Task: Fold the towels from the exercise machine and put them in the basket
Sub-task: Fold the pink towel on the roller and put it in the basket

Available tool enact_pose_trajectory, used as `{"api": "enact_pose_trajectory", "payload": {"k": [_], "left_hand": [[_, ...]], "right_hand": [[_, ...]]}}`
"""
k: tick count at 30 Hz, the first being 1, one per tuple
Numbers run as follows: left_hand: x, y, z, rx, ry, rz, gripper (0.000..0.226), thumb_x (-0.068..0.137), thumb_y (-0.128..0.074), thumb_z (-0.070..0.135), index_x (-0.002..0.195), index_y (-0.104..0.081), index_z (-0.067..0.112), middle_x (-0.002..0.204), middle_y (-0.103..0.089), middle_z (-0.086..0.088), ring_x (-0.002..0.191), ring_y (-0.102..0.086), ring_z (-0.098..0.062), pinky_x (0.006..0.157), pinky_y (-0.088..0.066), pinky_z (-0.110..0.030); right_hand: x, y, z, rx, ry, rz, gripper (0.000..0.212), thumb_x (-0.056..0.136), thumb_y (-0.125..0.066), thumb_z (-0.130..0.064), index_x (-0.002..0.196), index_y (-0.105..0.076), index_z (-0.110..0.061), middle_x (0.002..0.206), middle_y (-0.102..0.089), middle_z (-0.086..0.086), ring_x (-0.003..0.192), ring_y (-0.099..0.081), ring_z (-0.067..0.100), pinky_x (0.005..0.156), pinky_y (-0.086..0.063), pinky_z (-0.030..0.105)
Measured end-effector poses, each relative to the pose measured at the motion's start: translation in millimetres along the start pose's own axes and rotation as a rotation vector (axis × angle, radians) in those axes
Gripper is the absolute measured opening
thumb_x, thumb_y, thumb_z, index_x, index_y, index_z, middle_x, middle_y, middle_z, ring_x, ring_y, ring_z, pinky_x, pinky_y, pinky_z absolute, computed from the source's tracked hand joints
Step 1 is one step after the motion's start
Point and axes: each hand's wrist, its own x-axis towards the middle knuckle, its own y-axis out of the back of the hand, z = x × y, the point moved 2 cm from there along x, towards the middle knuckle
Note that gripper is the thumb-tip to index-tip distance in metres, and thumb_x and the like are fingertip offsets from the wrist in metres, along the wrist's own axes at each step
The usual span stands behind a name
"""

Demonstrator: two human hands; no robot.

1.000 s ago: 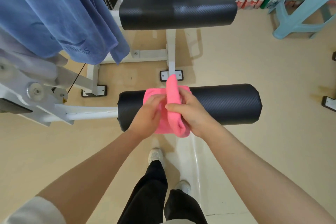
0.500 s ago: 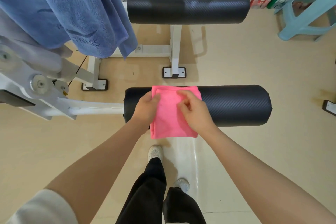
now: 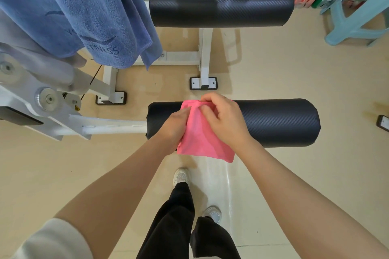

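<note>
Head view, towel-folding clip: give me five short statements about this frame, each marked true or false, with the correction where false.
1. Both hands grip the pink towel. True: the left hand and the right hand each hold it.
2. The pink towel lies over the black roller pad. True.
3. A green towel hangs at upper left. False: the hanging towel is blue.
4. The basket stands beside the person's feet. False: no basket is in view; only the shoes and bare floor show there.
5. The black seat pad has a towel draped over it. False: its surface is bare.
</note>
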Motion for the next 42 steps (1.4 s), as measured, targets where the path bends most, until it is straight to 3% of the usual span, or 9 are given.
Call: {"api": "enact_pose_trajectory", "payload": {"k": [2, 6, 12, 17, 21, 26, 34, 40, 42], "left_hand": [[-2.4, -0.3, 1.3, -0.059, 0.005, -0.009, 0.027, 0.092, -0.052, 0.039, 0.079, -0.069, 0.022, 0.080, -0.068, 0.001, 0.085, -0.063, -0.018, 0.080, -0.049, -0.031], [-3.3, 5.5, -1.8, -0.134, -0.002, -0.037, 0.061, 0.093, -0.027, 0.060, 0.114, -0.064, 0.017, 0.116, -0.067, -0.008, 0.112, -0.060, -0.019, 0.100, -0.042, -0.032], [-2.4, 14.0, -9.9, 0.198, -0.179, 0.014, 0.032, 0.099, -0.040, 0.036, 0.095, -0.064, 0.016, 0.089, -0.064, -0.003, 0.085, -0.057, -0.020, 0.081, -0.043, -0.036], [-3.9, 10.8, -5.6, 0.258, -0.205, 0.196, 0.040, 0.100, -0.034, 0.039, 0.096, -0.061, 0.009, 0.083, -0.053, -0.002, 0.078, -0.047, -0.015, 0.075, -0.038, -0.030], [-4.0, 6.6, -10.7, 0.359, -0.258, 0.340, 0.047, 0.100, -0.030, 0.037, 0.095, -0.053, -0.004, 0.079, -0.043, -0.007, 0.074, -0.039, -0.017, 0.069, -0.032, -0.030], [-6.2, -0.5, 9.5, 0.513, -0.352, 0.478, 0.037, 0.101, -0.028, 0.035, 0.093, -0.051, 0.008, 0.064, -0.043, 0.002, 0.060, -0.041, -0.014, 0.054, -0.025, -0.030], [-21.4, -6.1, -1.2, 0.993, -0.411, 0.411, 0.059, 0.097, -0.043, 0.020, 0.148, -0.012, 0.018, 0.109, -0.059, -0.013, 0.087, -0.061, -0.031, 0.070, -0.045, -0.033], [-25.9, -3.9, -5.3, 1.245, -0.296, 0.298, 0.059, 0.084, -0.033, -0.009, 0.135, -0.037, 0.019, 0.128, -0.035, -0.013, 0.078, -0.057, -0.036, 0.066, -0.044, -0.040], [-24.4, -4.2, -11.1, 1.415, -0.541, 0.482, 0.055, 0.079, -0.036, -0.006, 0.129, -0.045, 0.014, 0.128, -0.033, -0.015, 0.091, -0.055, -0.036, 0.072, -0.043, -0.040]], "right_hand": [[7.8, -5.9, -4.6, -0.102, -0.029, -0.080, 0.015, 0.095, -0.047, -0.024, 0.102, -0.058, -0.018, 0.096, -0.064, -0.006, 0.086, -0.057, 0.014, 0.078, -0.045, 0.035], [15.2, -26.3, -2.4, -0.278, -0.070, -0.177, 0.022, 0.093, -0.049, -0.032, 0.106, -0.053, -0.015, 0.108, -0.062, 0.006, 0.096, -0.060, 0.026, 0.075, -0.050, 0.041], [10.8, -10.9, 20.4, -0.416, -0.158, -0.231, 0.040, 0.088, -0.048, -0.051, 0.111, -0.053, -0.018, 0.114, -0.057, 0.001, 0.102, -0.057, 0.023, 0.075, -0.048, 0.036], [11.6, 21.5, 49.9, -0.351, -0.240, -0.264, 0.023, 0.088, -0.052, -0.023, 0.108, -0.062, -0.017, 0.110, -0.060, 0.002, 0.104, -0.055, 0.023, 0.084, -0.046, 0.035], [14.2, 16.8, 54.5, -0.366, -0.233, -0.170, 0.018, 0.092, -0.051, -0.027, 0.102, -0.064, -0.018, 0.108, -0.060, -0.001, 0.112, -0.044, 0.022, 0.093, -0.030, 0.035], [18.7, 15.4, 60.3, -0.238, -0.207, -0.084, 0.017, 0.091, -0.055, -0.025, 0.096, -0.064, -0.011, 0.096, -0.056, 0.000, 0.095, -0.051, 0.021, 0.087, -0.041, 0.035], [22.5, 16.2, 70.1, -0.182, -0.227, -0.051, 0.011, 0.088, -0.058, -0.012, 0.093, -0.063, -0.004, 0.096, -0.060, 0.010, 0.083, -0.046, 0.013, 0.069, -0.028, 0.015], [22.5, 6.9, 62.3, -0.255, -0.193, -0.030, 0.012, 0.088, -0.059, -0.018, 0.095, -0.059, -0.008, 0.099, -0.057, 0.007, 0.098, -0.052, 0.023, 0.084, -0.043, 0.033], [21.2, 4.3, 60.5, -0.365, -0.203, -0.035, 0.020, 0.090, -0.057, -0.026, 0.100, -0.058, -0.009, 0.106, -0.058, 0.008, 0.103, -0.050, 0.025, 0.088, -0.042, 0.037]]}}
